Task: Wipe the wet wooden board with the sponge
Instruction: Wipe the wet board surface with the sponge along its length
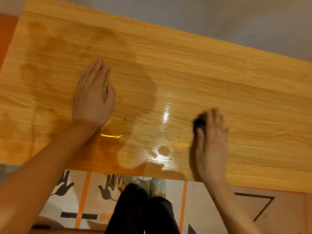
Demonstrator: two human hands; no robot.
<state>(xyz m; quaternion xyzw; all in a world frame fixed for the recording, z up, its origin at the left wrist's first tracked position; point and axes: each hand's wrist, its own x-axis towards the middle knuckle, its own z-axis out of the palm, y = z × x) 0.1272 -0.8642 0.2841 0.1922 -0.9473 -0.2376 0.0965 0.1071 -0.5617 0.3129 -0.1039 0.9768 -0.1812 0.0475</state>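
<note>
A long wooden board (pixel 194 78) with a pale grain runs across the view, tilted so that its far edge slopes down to the right. The left hand (pixel 92 98) lies palm down on the board's left half, its fingers (pixel 97 71) straight and close together, pressing flat on the wood and grasping nothing. The right hand (pixel 211 142) is over the near right part of the board and is blurred; its fingers are curled round a small dark sponge (pixel 200 122), which shows just past the thumb and sits against the wood. Between the two hands a wet patch (pixel 162 146) shines with bright glints, reaching from the middle of the board to its near edge. Darker damp marks (pixel 55 48) spread across the left half, around and beyond the left hand. Both forearms are bare and enter from the bottom of the view. Below the near edge of the board are the person's dark trousers (pixel 140 211) and light shoes (pixel 157 184), standing on a floor mat (pixel 81 196) printed with black hand shapes, orange stripes and a black triangle outline at the right. Beyond the far edge of the board lies a plain grey floor (pixel 219 17), and an orange strip (pixel 6 39) shows at the left edge.
</note>
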